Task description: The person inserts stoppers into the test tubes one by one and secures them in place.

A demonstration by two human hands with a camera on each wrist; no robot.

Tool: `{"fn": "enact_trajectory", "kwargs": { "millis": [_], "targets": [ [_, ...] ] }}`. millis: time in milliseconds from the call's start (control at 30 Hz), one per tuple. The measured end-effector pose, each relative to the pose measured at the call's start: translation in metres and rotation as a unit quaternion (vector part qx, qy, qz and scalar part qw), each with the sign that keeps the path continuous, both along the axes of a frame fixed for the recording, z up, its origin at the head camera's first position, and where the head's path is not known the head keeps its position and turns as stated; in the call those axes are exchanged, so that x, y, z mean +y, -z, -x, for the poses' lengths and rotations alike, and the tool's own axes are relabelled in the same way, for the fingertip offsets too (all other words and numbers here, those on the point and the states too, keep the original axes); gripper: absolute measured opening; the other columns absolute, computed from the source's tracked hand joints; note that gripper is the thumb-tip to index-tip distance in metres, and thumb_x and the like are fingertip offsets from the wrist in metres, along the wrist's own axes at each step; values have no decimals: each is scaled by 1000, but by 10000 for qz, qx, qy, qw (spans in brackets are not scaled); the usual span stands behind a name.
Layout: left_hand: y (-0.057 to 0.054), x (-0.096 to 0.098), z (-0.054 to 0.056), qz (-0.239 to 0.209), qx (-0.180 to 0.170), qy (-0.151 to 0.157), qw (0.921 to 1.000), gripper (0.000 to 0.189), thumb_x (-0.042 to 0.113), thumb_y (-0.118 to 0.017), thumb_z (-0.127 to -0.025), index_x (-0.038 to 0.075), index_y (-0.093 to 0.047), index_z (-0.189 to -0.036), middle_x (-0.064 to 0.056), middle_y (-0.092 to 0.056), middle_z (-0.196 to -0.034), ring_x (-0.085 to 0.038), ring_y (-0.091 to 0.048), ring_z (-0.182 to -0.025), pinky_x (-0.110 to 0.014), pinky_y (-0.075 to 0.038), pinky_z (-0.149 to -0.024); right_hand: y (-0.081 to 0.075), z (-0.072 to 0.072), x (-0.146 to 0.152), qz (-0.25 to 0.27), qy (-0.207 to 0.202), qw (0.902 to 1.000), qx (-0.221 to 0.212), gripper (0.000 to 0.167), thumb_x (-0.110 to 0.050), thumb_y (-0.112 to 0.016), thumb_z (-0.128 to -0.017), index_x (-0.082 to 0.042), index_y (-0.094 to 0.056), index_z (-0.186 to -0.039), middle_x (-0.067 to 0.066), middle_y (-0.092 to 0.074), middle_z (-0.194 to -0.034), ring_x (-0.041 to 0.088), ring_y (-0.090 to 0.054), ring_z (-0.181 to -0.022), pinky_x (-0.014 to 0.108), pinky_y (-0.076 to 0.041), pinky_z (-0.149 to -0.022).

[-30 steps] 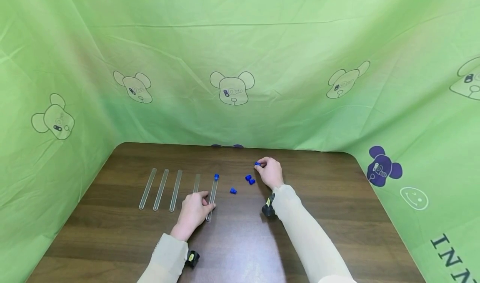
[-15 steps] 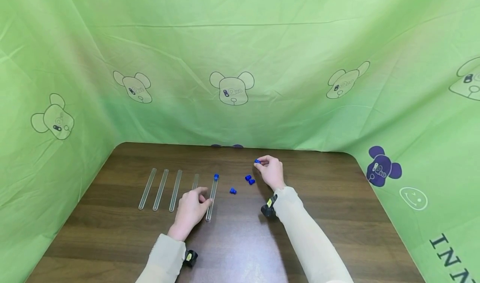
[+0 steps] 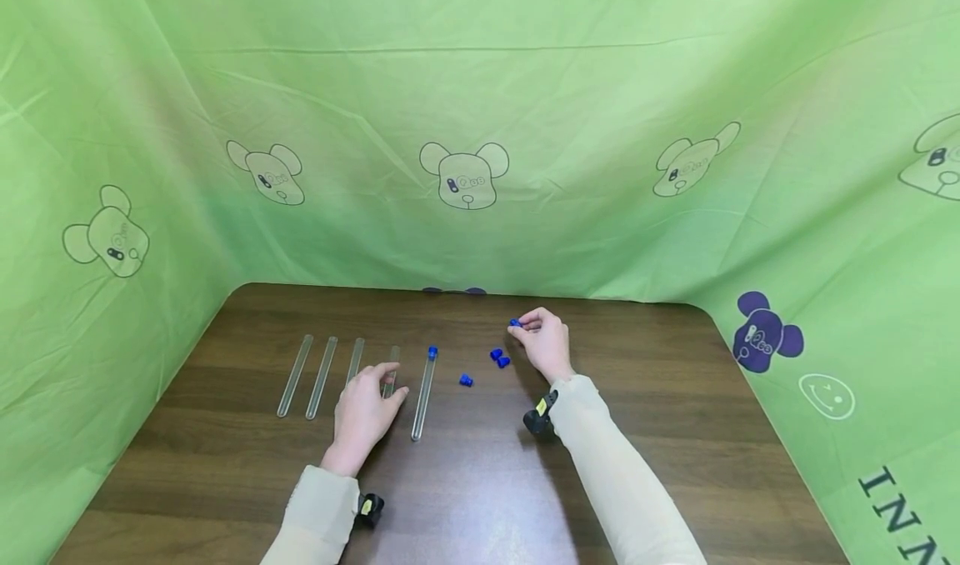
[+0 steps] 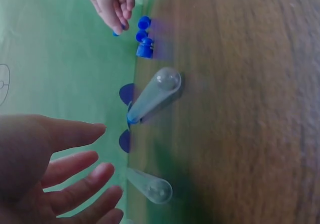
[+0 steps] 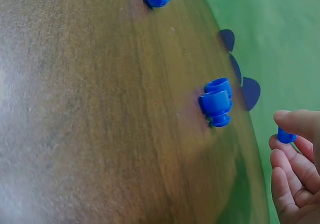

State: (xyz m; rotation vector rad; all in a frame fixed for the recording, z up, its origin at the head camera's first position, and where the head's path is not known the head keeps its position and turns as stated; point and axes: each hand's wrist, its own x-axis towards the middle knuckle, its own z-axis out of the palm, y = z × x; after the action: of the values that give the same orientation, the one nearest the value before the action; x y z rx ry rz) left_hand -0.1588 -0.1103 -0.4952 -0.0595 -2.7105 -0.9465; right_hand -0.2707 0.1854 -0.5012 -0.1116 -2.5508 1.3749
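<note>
My right hand (image 3: 545,347) pinches a small blue test tube cap (image 5: 286,135) between thumb and fingertip, toward the back of the table. My left hand (image 3: 363,411) hovers with fingers spread and holds nothing. It partly covers an uncapped glass test tube (image 3: 393,357) in the head view. To its right lies a test tube with a blue cap on its far end (image 3: 424,398). Between the hands, two blue caps (image 3: 499,358) lie side by side, and a single blue cap (image 3: 467,380) lies nearer the capped tube.
More uncapped test tubes (image 3: 295,377) lie in a row to the left, roughly parallel. The brown wooden table (image 3: 637,432) has green cloth (image 3: 465,248) with bear drawings hanging behind it and at both sides.
My left hand has let go of the capped test tube and moved left, its fingers spreading. My right hand has risen slightly with the cap still pinched.
</note>
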Motion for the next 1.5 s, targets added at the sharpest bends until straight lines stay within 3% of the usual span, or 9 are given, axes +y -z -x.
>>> {"fn": "enact_trajectory", "kwargs": {
  "millis": [133, 400, 767, 1500],
  "targets": [
    [2, -4, -2, -32, -165, -44, 9998, 43, 16, -85, -82, 8, -72, -123, -10, -70, -106, -33, -66, -96, -51, -53, -75, -2, -1, 2, 32, 4, 10000, 49, 20, -14, -85, -84, -4, -70, -93, 10, -72, -87, 24, -71, -80, 35, -55, -72],
    [6, -9, -5, -160, -446, -164, 9987, 54, 11, -86, -80, 3, -67, -130, -18, -66, -116, -41, -64, -104, -56, -51, -83, -11, -7, 5, 120, -68, 9997, 177, 21, -15, -84, -85, -3, -70, -95, 12, -73, -91, 26, -71, -84, 38, -56, -77],
    [12, -11, -5, -205, -268, -42, 9994, 55, 0, -85, -74, -7, -65, -125, -17, -67, -99, -38, -65, -93, -56, -50, -81, -18, -14, 6, 296, -124, 9984, 456, 21, -13, -85, -84, -2, -71, -96, 11, -73, -91, 26, -70, -83, 33, -56, -76],
    [15, -8, -4, -100, -468, -79, 9988, 48, 2, -84, -77, -5, -67, -121, -2, -65, -75, -33, -66, -81, -55, -52, -75, -22, -28, 9, 488, -299, 9964, 619, 21, -14, -86, -84, -4, -72, -97, 8, -74, -90, 22, -70, -82, 22, -53, -73]
  ]
}}
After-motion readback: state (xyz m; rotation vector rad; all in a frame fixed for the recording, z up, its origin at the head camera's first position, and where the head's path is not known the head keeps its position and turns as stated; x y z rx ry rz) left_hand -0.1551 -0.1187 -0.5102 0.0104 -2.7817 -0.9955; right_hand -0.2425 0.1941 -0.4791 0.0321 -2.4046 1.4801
